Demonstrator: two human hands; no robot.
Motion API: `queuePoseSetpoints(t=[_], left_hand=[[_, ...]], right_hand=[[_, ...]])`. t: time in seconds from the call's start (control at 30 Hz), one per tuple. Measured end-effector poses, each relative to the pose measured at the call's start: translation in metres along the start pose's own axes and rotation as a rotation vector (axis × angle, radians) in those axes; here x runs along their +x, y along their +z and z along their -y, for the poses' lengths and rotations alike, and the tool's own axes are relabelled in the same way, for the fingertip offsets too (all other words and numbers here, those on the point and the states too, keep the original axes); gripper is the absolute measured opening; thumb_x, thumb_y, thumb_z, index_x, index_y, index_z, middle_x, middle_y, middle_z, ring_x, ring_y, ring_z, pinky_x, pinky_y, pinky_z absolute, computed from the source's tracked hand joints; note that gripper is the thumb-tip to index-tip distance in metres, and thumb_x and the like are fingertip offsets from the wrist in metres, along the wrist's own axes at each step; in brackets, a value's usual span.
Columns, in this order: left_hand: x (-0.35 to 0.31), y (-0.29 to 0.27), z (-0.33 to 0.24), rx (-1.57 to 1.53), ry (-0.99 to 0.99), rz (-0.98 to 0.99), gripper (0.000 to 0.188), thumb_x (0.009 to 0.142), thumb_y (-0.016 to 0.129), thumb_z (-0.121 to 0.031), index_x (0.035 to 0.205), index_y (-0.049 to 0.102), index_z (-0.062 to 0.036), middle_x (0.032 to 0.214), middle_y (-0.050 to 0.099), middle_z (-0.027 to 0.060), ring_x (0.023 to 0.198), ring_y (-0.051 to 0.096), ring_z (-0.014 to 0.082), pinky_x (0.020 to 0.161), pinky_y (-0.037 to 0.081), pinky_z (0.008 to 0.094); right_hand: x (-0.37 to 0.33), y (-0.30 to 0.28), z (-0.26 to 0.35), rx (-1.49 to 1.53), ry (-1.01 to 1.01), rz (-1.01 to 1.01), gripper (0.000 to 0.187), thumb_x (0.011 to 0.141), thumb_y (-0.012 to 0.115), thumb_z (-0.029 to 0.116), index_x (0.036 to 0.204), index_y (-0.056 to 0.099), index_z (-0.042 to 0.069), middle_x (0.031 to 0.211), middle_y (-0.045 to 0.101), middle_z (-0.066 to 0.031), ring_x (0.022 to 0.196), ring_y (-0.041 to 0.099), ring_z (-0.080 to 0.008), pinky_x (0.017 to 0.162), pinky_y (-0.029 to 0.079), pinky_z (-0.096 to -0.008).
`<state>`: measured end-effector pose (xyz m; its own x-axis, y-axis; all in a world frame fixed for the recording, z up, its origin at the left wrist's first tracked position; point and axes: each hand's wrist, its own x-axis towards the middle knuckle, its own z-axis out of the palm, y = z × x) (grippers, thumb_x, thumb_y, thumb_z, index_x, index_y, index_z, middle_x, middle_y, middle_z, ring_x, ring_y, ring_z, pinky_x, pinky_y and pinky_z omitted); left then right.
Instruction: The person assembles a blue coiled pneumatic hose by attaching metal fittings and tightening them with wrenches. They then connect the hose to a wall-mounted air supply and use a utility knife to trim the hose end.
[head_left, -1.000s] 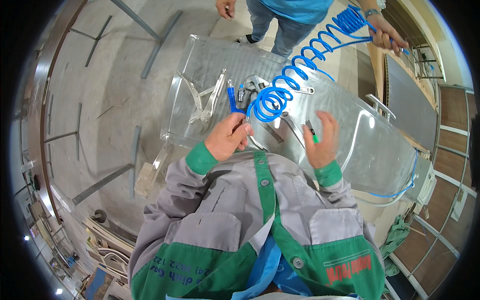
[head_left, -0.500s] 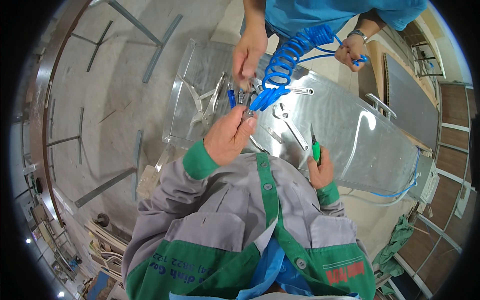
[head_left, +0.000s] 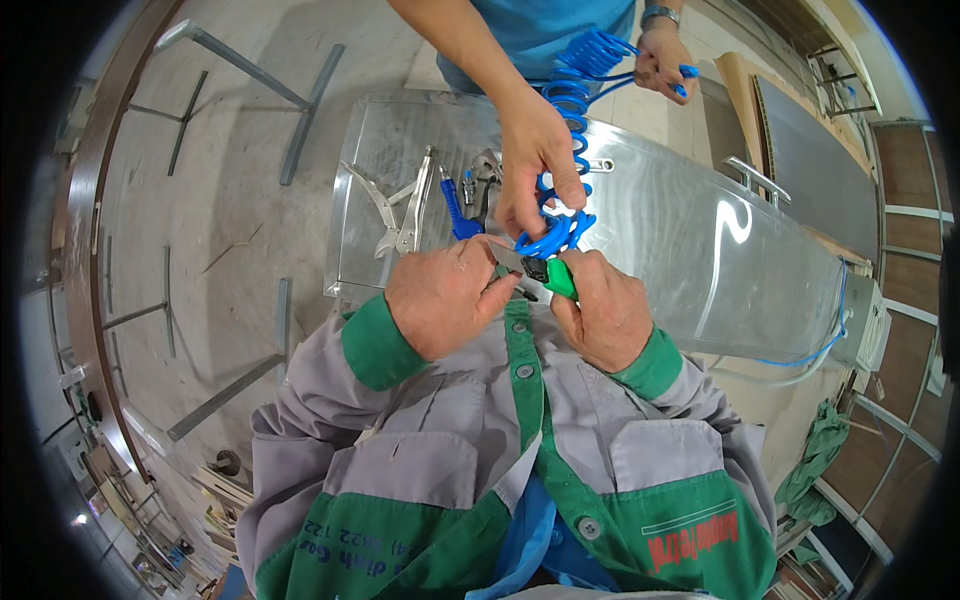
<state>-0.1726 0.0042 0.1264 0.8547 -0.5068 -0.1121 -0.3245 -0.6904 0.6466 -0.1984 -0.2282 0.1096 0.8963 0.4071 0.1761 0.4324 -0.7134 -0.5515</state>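
My right hand [head_left: 605,312] is closed round the green handle of a utility knife [head_left: 562,280], its blade pointing left. Opposite it, my left hand [head_left: 440,295] is closed, thumb against fingers near the blade; what it pinches is mostly hidden. Just beyond my hands are the lower loops of a blue coiled air hose [head_left: 548,243], touched by a co-worker's hand [head_left: 540,160]. That person's other hand [head_left: 665,62] holds the hose's far end. A blue air blow gun [head_left: 458,212] lies on the metal table near my left fingers.
Locking pliers [head_left: 408,205] lie on the left part of the metal table [head_left: 670,230]. A small metal fitting [head_left: 468,186] and a partly hidden wrench [head_left: 601,165] lie beyond my hands. Metal frame legs [head_left: 312,115] stand at left; boards [head_left: 800,150] lean at right.
My right hand has brought the knife left and up to my left hand. The co-worker's near hand has moved right onto the hose coils. My left hand has shifted slightly left and nearer my body.
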Motion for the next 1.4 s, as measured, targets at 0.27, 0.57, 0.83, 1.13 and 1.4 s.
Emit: queuePoseSetpoints(t=[0.27,0.57,0.83,1.13,1.4], left_hand=[[0.002,0.009,0.001,-0.092,0.033,-0.077,0.029,0.094,0.068,-0.022,0.108,0.054,-0.0008,0.079,0.066,0.0178,0.07,0.066,0.0385,0.058,0.05,0.0484],[0.01,0.013,0.003,-0.118,0.055,-0.094,0.028,0.091,0.071,-0.02,0.104,0.054,-0.0008,0.076,0.064,0.0183,0.067,0.065,0.04,0.056,0.049,0.0486],[0.013,0.019,0.002,-0.129,0.018,-0.098,0.027,0.09,0.071,-0.019,0.094,0.05,-0.001,0.07,0.059,0.0203,0.063,0.061,0.0432,0.053,0.044,0.051],[0.012,0.027,0.005,-0.284,-0.009,-0.072,0.027,0.094,0.068,-0.02,0.089,0.049,-0.0003,0.068,0.055,0.0208,0.06,0.057,0.0434,0.052,0.041,0.0481],[0.003,0.023,0.008,-0.943,-0.447,0.17,0.034,0.104,0.057,-0.029,0.082,0.05,-0.0052,0.064,0.048,0.003,0.049,0.044,0.016,0.046,0.037,0.0364]], right_hand=[[-0.012,0.0,0.001,-0.1,0.106,0.016,0.03,0.086,0.074,0.018,0.104,0.054,0.005,0.082,0.06,-0.0106,0.066,0.065,-0.0301,0.053,0.052,-0.0418],[-0.012,0.003,-0.004,-0.116,0.119,0.04,0.029,0.086,0.072,0.017,0.101,0.051,0.006,0.081,0.058,-0.0106,0.067,0.066,-0.0301,0.053,0.051,-0.0431],[-0.012,0.01,-0.005,-0.086,0.18,0.047,0.028,0.087,0.071,0.016,0.101,0.049,0.006,0.081,0.059,-0.0117,0.067,0.066,-0.0318,0.053,0.051,-0.0449],[-0.016,0.029,-0.006,0.01,0.273,0.07,0.027,0.088,0.069,0.015,0.101,0.047,0.006,0.087,0.06,-0.0145,0.074,0.066,-0.0367,0.058,0.052,-0.0488],[-0.017,0.042,-0.004,0.022,0.287,0.086,0.027,0.087,0.068,0.013,0.102,0.047,0.005,0.088,0.059,-0.0159,0.075,0.065,-0.0384,0.061,0.052,-0.0503]])
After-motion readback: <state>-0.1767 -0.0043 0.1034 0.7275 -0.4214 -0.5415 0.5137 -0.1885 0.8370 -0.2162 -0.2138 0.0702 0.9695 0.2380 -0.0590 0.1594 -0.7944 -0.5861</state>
